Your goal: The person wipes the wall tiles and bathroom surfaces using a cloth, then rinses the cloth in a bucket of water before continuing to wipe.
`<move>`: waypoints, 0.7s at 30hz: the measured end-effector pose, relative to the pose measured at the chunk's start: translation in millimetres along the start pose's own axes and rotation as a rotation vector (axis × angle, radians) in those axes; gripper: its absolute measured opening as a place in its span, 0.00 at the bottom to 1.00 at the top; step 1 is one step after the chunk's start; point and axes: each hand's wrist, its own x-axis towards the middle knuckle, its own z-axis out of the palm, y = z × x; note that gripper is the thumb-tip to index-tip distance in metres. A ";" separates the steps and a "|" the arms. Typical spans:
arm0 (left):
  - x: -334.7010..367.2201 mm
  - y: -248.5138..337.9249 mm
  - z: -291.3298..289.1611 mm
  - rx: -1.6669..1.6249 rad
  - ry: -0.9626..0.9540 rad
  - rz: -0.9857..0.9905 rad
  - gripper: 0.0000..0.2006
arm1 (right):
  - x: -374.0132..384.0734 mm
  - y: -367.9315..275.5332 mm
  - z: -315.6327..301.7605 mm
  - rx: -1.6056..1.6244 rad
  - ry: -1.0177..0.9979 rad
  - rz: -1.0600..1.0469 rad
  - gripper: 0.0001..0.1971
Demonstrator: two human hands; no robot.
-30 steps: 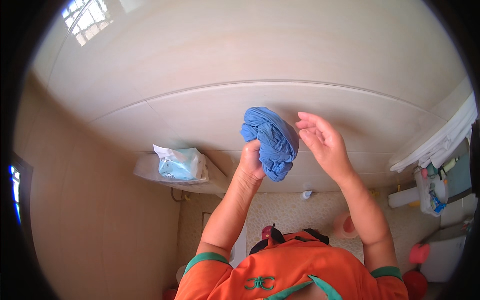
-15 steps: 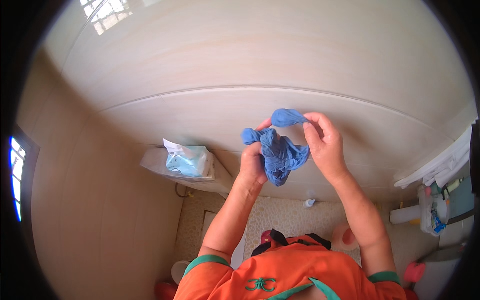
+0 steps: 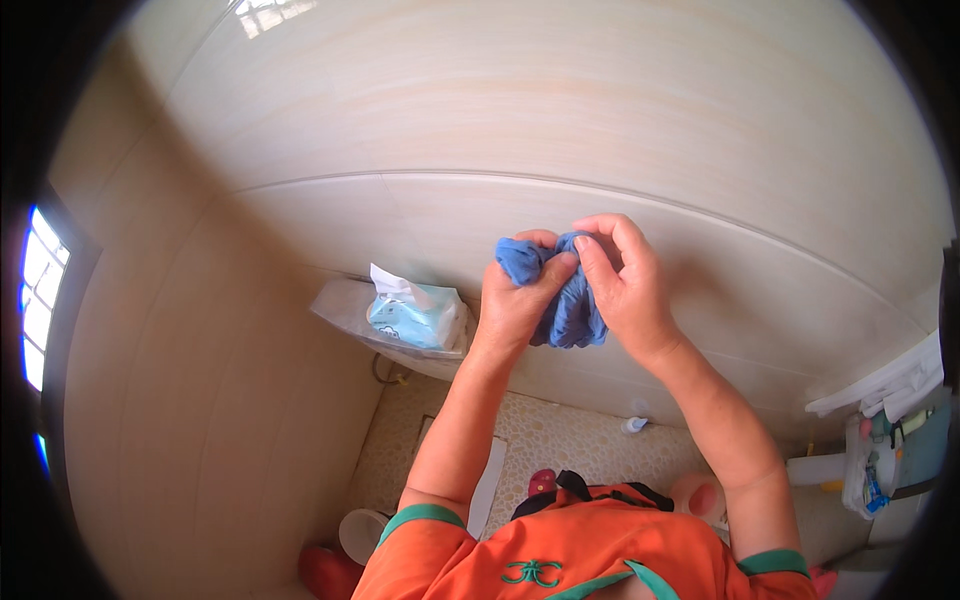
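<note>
Head view: both bare hands are working up in front of the pale tiled wall (image 3: 560, 125), with a blue cloth (image 3: 570, 310) sitting bunched between them, clear of the shelf (image 3: 338, 303) and well above the pebbled floor (image 3: 555, 425). Left hand (image 3: 512, 303) is gripping: its thumb is pressing across the front of the bundle, the fingers are wrapping behind, and one loose lump is poking out over the top of the fist. Right hand (image 3: 635, 290) is meeting the bundle from the other side, thumb tip resting at its upper edge, forefinger curving over; cannot tell whether it is truly pinching fabric or only touching. Lower folds are hanging below the left thumb, between the wrists. Judgement on handling: the left hand is serving as the anchor, so keeping that thumb firm seems best while the right is doing the finer work along the edge. Taking a small pinch of a single layer should be safer than grabbing several folds; slack fabric looks likely to be slipping out at the top otherwise. Keeping elbows steady and the cloth centred should help too. Nearby, a tissue pack (image 3: 408, 315) is lying on the shelf, well apart from the hands; a small white bottle (image 3: 634, 425) is standing or lying low by the wall, cannot tell which.
</note>
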 end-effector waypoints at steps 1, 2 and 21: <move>0.6 1.0 -2.4 0.007 0.008 0.006 0.07 | 1.0 0.0 1.6 0.026 -0.010 0.034 0.07; 2.6 -0.1 -4.6 0.153 0.048 0.128 0.07 | 1.6 0.6 2.9 0.035 -0.014 0.029 0.07; 73.0 -22.3 -13.0 1.011 0.711 0.952 0.11 | -62.1 30.1 -80.8 -0.263 -0.001 0.043 0.09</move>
